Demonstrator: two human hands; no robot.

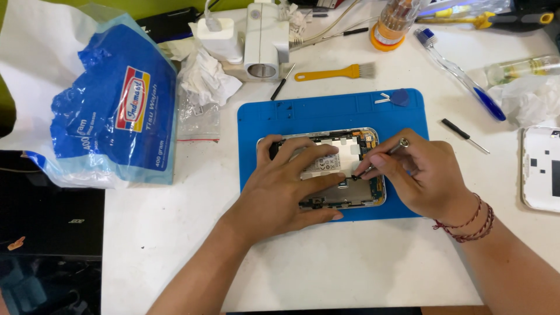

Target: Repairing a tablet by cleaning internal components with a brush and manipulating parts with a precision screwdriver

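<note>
An opened phone (366, 140) with its back cover off lies on a blue work mat (326, 111) in the middle of the white table. My left hand (289, 186) rests flat across the phone, fingers spread over its battery and lower edge, holding it down. My right hand (423, 175) pinches a thin metal screwdriver (389, 153) like a pen, its tip touching the phone's inner frame near the right side. A red cord bracelet circles my right wrist.
A blue tissue pack (116, 111) lies at the left, crumpled tissues (204, 76) and a white charger (219, 35) behind it. A yellow brush (335, 73), a small black screwdriver (464, 135), a blue toothbrush (461, 76) and a white phone cover (542, 169) surround the mat.
</note>
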